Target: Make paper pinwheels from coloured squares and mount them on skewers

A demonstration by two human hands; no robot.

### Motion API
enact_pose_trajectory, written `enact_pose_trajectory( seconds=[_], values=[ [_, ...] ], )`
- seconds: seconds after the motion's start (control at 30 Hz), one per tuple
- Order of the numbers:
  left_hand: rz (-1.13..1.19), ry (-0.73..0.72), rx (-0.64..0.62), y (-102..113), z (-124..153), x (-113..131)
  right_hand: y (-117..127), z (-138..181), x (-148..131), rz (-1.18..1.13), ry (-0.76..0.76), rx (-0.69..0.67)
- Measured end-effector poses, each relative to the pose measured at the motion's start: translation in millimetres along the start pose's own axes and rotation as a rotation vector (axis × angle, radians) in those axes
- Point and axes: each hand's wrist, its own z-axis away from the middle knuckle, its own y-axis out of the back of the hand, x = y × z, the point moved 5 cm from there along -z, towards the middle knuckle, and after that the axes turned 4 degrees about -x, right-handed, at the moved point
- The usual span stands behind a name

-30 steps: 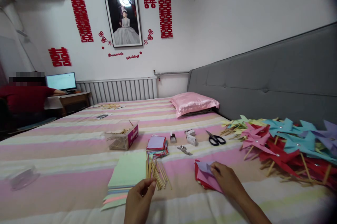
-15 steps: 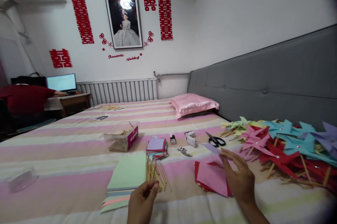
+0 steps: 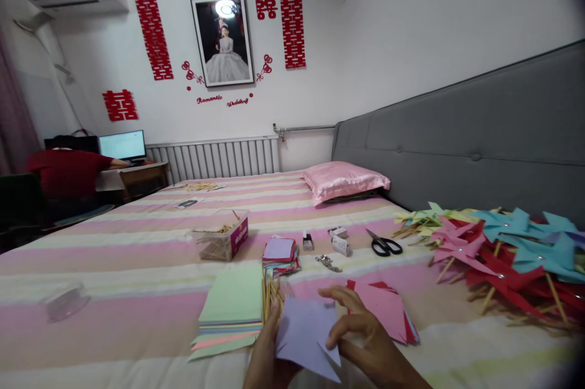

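Note:
Low in the view, both hands hold a lilac paper square point(image 3: 305, 335) above the striped bedspread point(image 3: 137, 267). My left hand point(image 3: 267, 357) grips its left edge; the hand is mostly hidden behind the paper. My right hand point(image 3: 365, 340) pinches its right edge with curled fingers. Just right of the hands lies a pile of cut pink and red paper pieces point(image 3: 387, 310). To the left sit a stack of pastel paper sheets point(image 3: 231, 306) and a bundle of wooden sticks point(image 3: 273, 290).
A heap of finished paper pinwheels point(image 3: 498, 249) fills the right side by the grey headboard point(image 3: 457, 133). Further back lie scissors point(image 3: 384, 245), a small paper stack point(image 3: 280, 253), a box of sticks point(image 3: 222, 241) and a pink pillow point(image 3: 345, 180). A person in red point(image 3: 68, 171) sits at a desk far left.
My right hand lifted the lilac piece off the pink and red pile and carried it left. My left hand rose and took its other edge. The camera turned slightly left.

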Motion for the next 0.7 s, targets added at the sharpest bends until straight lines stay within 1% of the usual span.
enact_pose_trajectory(
  seconds=[0.1,0.13,0.23,0.3,0.37,0.53,0.7],
  values=[
    [-0.08,-0.05,0.082,4.4,5.0,5.5,-4.4,2.4,1.4,0.062,-0.025,-0.058],
    [-0.123,-0.059,0.076,6.1,5.2,6.3,-4.7,3.3,3.0,0.077,-0.026,-0.064],
    [-0.236,-0.089,-0.016,9.5,3.6,7.0,-5.0,5.3,5.9,0.115,-0.009,-0.081],
    [-0.282,-0.107,-0.047,12.5,2.4,6.8,-4.4,5.8,5.6,0.12,-0.008,-0.091],
    [-0.299,-0.113,-0.047,15.4,1.2,6.0,-3.0,5.5,4.6,0.084,-0.024,-0.1],
    [-0.334,-0.114,-0.061,16.3,-0.8,3.4,-0.2,3.9,-3.2,-0.134,-0.01,-0.162],
    [-0.365,-0.107,-0.096,11.7,-0.2,0.3,-1.9,4.4,-5.2,-0.224,-0.055,-0.194]
  ],
)
